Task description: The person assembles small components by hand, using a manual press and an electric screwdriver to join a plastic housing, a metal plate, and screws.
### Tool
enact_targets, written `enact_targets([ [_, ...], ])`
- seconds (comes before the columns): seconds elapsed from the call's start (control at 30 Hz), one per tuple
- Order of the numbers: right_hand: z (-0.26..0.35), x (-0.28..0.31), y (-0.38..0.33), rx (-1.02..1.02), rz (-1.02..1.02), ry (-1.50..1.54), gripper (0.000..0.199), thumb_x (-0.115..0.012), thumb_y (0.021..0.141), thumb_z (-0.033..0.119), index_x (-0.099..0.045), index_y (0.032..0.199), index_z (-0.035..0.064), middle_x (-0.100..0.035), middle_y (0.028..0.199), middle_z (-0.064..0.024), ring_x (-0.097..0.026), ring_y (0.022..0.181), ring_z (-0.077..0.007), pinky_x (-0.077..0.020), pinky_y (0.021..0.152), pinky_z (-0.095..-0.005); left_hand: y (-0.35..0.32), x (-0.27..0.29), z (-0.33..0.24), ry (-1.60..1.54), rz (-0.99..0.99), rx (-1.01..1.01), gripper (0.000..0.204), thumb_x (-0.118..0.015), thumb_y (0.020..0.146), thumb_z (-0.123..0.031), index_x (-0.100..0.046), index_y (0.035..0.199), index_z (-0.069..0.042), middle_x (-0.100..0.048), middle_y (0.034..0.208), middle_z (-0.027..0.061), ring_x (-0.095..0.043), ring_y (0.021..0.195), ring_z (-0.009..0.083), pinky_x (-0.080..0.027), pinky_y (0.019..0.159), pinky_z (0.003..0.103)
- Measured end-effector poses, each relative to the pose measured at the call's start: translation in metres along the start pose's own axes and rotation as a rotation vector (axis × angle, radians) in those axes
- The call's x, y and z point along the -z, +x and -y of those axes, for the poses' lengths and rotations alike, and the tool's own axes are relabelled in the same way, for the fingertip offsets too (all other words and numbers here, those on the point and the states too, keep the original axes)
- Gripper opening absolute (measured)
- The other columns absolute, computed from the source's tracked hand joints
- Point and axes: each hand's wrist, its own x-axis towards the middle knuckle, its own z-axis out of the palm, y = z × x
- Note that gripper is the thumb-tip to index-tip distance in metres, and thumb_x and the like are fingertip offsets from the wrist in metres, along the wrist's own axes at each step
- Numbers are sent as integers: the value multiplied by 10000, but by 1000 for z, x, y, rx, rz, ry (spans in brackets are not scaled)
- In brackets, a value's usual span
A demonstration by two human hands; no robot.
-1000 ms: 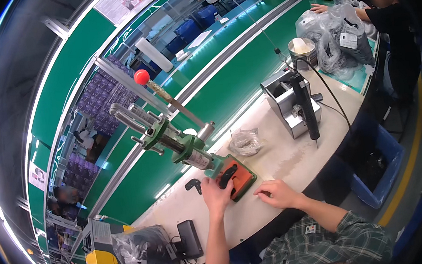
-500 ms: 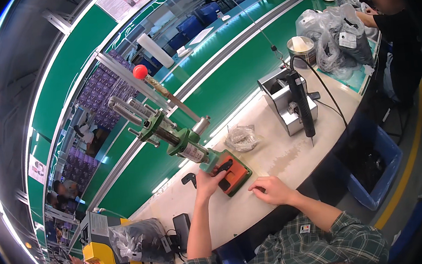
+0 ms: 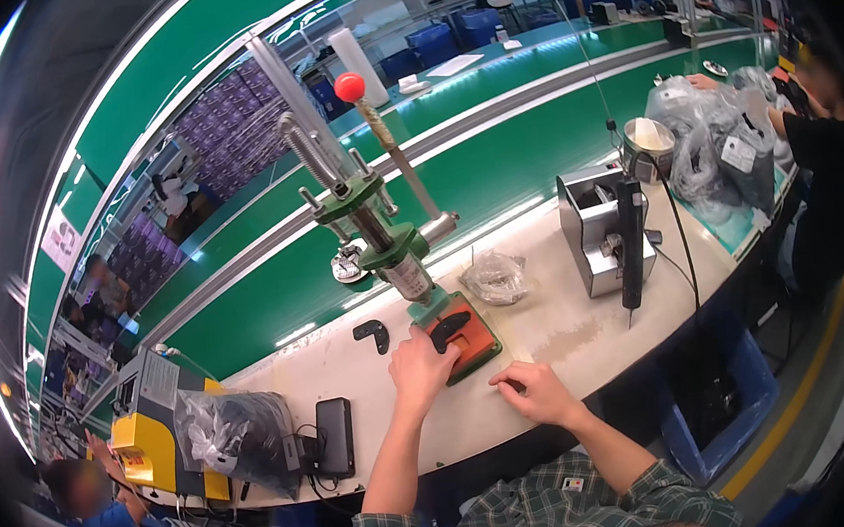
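Observation:
A green hand press (image 3: 404, 265) with a red ball on its lever stands on the workbench. On its orange fixture (image 3: 473, 344) lies a black plastic part (image 3: 451, 327). My left hand (image 3: 421, 372) is at the fixture's left side, its thumb and fingers closed around the near end of that part. My right hand (image 3: 537, 392) hovers or rests at the bench's front, just right of the press base. Its fingers are curled, and whatever they may hold is hidden. Another black angled part (image 3: 372, 335) lies on the bench, left of my left hand.
Right of the press are a clear plastic bag (image 3: 495, 277), a metal box-shaped device (image 3: 596, 238) and a hanging black electric screwdriver (image 3: 631, 245). Wrapped bags (image 3: 713, 153) lie far right, near a co-worker. A yellow-grey machine (image 3: 149, 418) and black box (image 3: 335, 438) stand left. A blue bin (image 3: 694, 450) sits below.
The whole view has swung, so the bench appears more level and a round white item beside the press has come into sight. Both hands stay near the fixture with little change.

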Motion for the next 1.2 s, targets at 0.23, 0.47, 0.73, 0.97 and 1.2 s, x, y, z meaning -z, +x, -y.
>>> enact_targets([
  [0.23, 4, -2, -5, 18, -17, 43, 137, -681, 952, 98, -771, 1041, 46, -749, 966, -146, -728, 809, -301, -579, 729, -380, 10, 19, 26, -87, 60, -30, 414, -790, 755, -350, -795, 963, 8, -749, 929, 245, -736, 894, 441, -588, 838, 508],
  [0.47, -3, 14, -7, -21, -101, 43, 142, -674, 965, 77, -775, 1049, 24, -750, 890, -127, -720, 724, -220, -566, 675, -332, -85, 30, 58, -22, -164, -110, 378, -807, 797, -307, -781, 1021, -4, -655, 849, 184, -669, 818, 366, -537, 754, 472],
  [0.73, 5, 74, -25, -221, -561, 184, 156, -673, 983, 50, -776, 1088, -1, -769, 854, -107, -732, 729, -149, -574, 665, -296, -132, -61, -15, -78, -169, -297, 339, -792, 854, -324, -738, 959, -6, -646, 870, 164, -649, 850, 359, -538, 763, 477],
  [0.97, 19, 102, -41, -16, -513, -265, 142, -694, 944, 41, -771, 1058, 7, -739, 878, -114, -722, 709, -199, -570, 679, -316, -109, -90, -24, 8, -322, -262, 565, -792, 877, -412, -669, 1216, 23, -636, 978, 156, -632, 912, 361, -531, 827, 480],
  [1.2, 44, 126, 39, 158, -200, -414, 99, -719, 919, 56, -774, 997, 28, -730, 855, -123, -737, 757, -270, -583, 710, -366, -123, -80, 32, -300, -355, -280, 470, -854, 845, -240, -680, 1198, 16, -624, 930, 129, -628, 889, 312, -532, 816, 430],
])
